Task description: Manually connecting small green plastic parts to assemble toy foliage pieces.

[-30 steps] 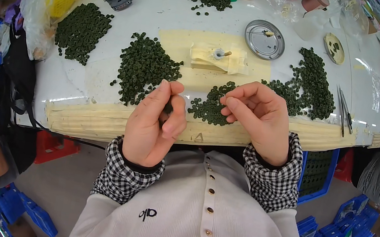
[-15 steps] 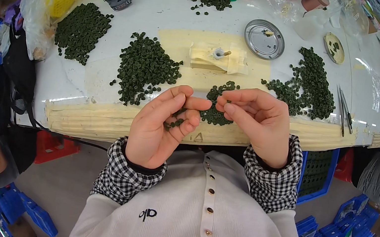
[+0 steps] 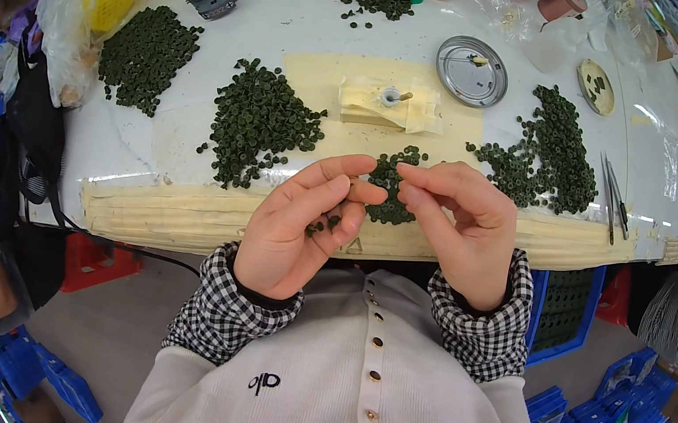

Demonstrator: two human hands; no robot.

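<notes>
Dark green discs (image 3: pixel 333 222), a few of them, sit in the curled fingers of the left hand (image 3: pixel 286 234). That hand's about half open, loosely cupped, index and middle fingers sticking out to the right with the thumb lying near them. Can't tell if there's anything between the thumb and those fingers, sorry, too tiny at this size.

Right hand (image 3: pixel 470 233) is across from it, thumb and index tips drawn close together in a pinch-type shape, pointing left. No clue if there's a disc in there; I can't make one out.

What matters for spacing, imo: the fingertips face each other, near but apart, and the cupped discs lie left of the right fingertips and a bit closer to the body. They look round, so no real long axis to line up, and which way each one faces is too small to read.

Right behind the fingertips there's a small pile (image 3: pixel 388 211) of the same stuff, partly hidden, sitting between the two hands. Going outward, the left pile (image 3: pixel 260 122) is nearer the left hand, while the right pile (image 3: pixel 560 150) is nearer the right hand, with tweezers (image 3: pixel 613 199) beyond it. Past the hands, roughly in the middle, is a taped block (image 3: pixel 365 111), then a round metal dish (image 3: pixel 469 76) farther off to the right.
</notes>
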